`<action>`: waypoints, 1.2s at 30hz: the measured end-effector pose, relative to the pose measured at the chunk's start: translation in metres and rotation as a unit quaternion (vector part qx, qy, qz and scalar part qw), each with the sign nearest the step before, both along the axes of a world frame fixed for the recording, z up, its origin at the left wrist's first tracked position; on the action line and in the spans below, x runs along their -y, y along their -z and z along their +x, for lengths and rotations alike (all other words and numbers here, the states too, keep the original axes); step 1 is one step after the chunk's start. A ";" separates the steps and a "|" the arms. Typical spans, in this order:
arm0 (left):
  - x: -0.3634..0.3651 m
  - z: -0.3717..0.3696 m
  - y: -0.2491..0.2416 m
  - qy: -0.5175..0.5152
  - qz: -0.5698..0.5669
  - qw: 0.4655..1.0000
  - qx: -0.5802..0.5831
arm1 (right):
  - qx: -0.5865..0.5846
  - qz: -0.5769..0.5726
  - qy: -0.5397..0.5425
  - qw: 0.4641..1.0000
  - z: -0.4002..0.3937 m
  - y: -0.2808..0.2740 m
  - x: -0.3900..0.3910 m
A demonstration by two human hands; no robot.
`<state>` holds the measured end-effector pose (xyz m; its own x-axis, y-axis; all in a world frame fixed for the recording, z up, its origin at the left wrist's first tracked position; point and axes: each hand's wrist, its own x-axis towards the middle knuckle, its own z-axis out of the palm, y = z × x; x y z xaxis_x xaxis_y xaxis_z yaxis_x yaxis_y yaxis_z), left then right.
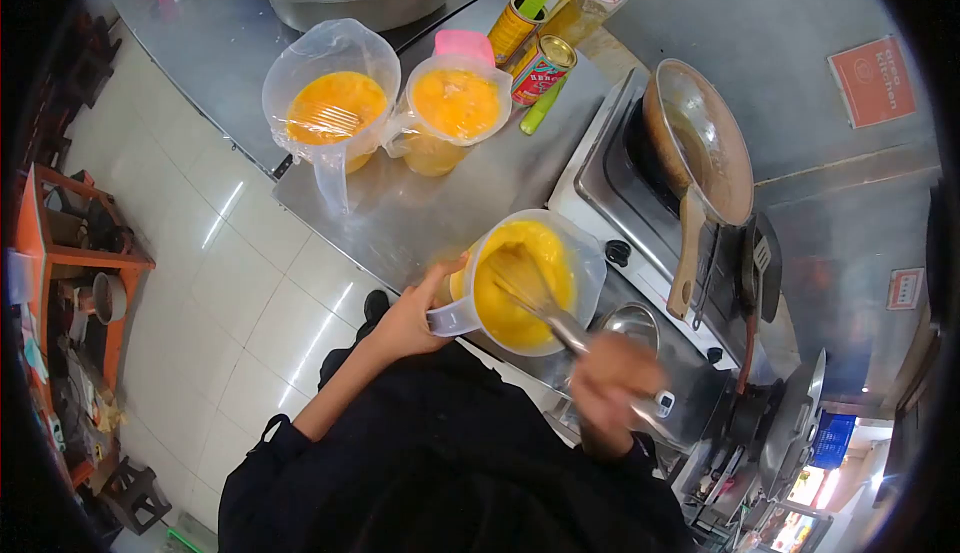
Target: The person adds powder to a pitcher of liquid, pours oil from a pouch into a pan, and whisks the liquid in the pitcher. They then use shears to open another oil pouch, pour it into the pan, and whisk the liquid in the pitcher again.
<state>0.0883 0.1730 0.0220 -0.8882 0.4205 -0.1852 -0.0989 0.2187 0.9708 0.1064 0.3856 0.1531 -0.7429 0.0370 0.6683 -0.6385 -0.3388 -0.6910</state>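
Note:
My left hand (412, 315) is closed on the handle of a translucent plastic pitcher (586, 253), which tilts toward me above the front of the steel counter. Inside it is yellow beaten egg-like liquid (549, 246). My right hand (614, 378), blurred by motion, grips the metal handle of a whisk (566, 330). The whisk's wires are down in the liquid and smeared by movement. Farther back stand two more pitchers holding orange-yellow liquid: a larger one (362, 51) covered with clear film, and a smaller one (490, 75) beside it.
A gas stove (590, 185) stands at right, bearing a wooden-handled frying pan (738, 158). Two cans (541, 75), a yellow pouch (585, 8) and a pink item (465, 45) sit at the counter's back. An orange shelf (84, 257) is at far left. A metal bowl (634, 325) lies near the whisk.

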 end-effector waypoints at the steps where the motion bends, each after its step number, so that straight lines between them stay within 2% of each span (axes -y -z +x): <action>1: 0.000 -0.001 0.003 0.000 -0.002 1.000 0.001 | 0.046 0.015 0.005 0.999 -0.002 0.007 -0.002; 4: -0.001 0.002 0.010 -0.021 0.011 1.000 -0.016 | 0.191 0.063 0.022 0.979 0.002 0.020 -0.011; 5: 0.000 0.004 0.006 -0.014 0.011 1.000 -0.008 | 0.194 0.063 0.024 0.979 0.007 0.008 -0.013; 7: -0.004 0.004 0.004 -0.008 0.014 1.000 -0.001 | 0.063 -0.054 -0.015 0.996 0.016 -0.030 -0.013; 8: -0.004 0.005 0.004 -0.014 0.023 0.999 -0.020 | 0.062 -0.052 -0.016 0.997 0.014 -0.026 -0.015; 13: -0.003 0.005 0.013 -0.029 0.011 0.999 -0.038 | 0.161 0.095 0.022 0.982 0.001 0.041 -0.017; 14: -0.003 0.007 0.009 -0.023 0.012 0.999 -0.020 | 0.236 0.029 0.113 0.965 0.005 0.024 -0.031; 15: -0.004 0.008 0.004 -0.017 0.014 1.000 -0.002 | 0.239 0.028 0.112 0.964 0.010 0.003 -0.025; 17: -0.003 0.008 -0.002 -0.013 0.012 1.000 0.000 | 0.067 -0.071 0.003 0.995 0.021 -0.028 -0.018; 18: -0.003 0.007 -0.004 -0.008 0.009 1.000 -0.001 | 0.065 -0.068 0.002 0.996 0.023 -0.013 -0.016; 19: -0.003 0.006 -0.003 -0.010 0.012 1.000 -0.007 | 0.013 0.098 0.083 0.992 0.022 0.016 -0.013; 21: -0.003 0.007 0.000 -0.015 0.005 1.000 0.000 | -0.042 0.260 0.168 0.950 0.014 0.027 -0.007; 23: -0.005 0.009 0.002 -0.016 0.004 1.000 -0.008 | 0.131 0.298 0.067 0.943 0.005 0.020 -0.003; 24: -0.004 0.009 0.003 -0.023 0.001 1.000 -0.017 | 0.288 0.207 0.066 0.933 0.013 -0.001 -0.016; 25: -0.003 0.009 0.005 -0.024 -0.002 1.000 -0.015 | 0.289 0.205 0.064 0.933 0.012 -0.014 -0.024; 26: -0.003 0.008 0.008 -0.018 0.009 0.999 -0.025 | 0.117 0.133 -0.077 0.981 0.008 -0.026 -0.031; 27: -0.003 0.009 0.009 -0.010 0.020 0.999 -0.033 | -0.059 0.054 -0.212 0.974 0.007 -0.031 -0.034; 28: -0.003 0.009 0.006 -0.011 0.021 0.999 -0.036 | -0.117 -0.067 0.001 0.991 0.016 -0.010 -0.003; 29: -0.001 0.007 0.002 0.002 -0.012 1.000 -0.007 | -0.067 0.109 0.063 0.990 0.015 0.000 0.009; 30: 0.000 0.005 0.000 0.015 -0.046 0.999 0.023 | -0.014 0.281 0.125 0.951 0.013 0.007 0.013; 31: 0.000 0.004 0.002 0.014 -0.046 0.999 0.022 | -0.015 0.280 0.125 0.952 0.010 0.015 0.011; 33: 0.000 0.008 0.010 -0.017 -0.031 0.999 -0.026 | 0.190 0.174 0.137 0.956 0.006 0.028 0.008; 35: 0.000 0.011 0.010 -0.011 -0.013 1.000 -0.020 | 0.206 0.192 0.173 0.944 0.010 -0.009 -0.003; 36: 0.000 0.010 0.009 -0.009 0.007 1.000 -0.021 | 0.126 0.032 0.133 0.983 0.014 -0.024 0.000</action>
<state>0.0981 0.1734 0.0134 -0.9021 0.4075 -0.1421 -0.0618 0.2038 0.9771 0.1201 0.3853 0.1774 -0.8546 0.2166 0.4720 -0.5050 -0.1345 -0.8526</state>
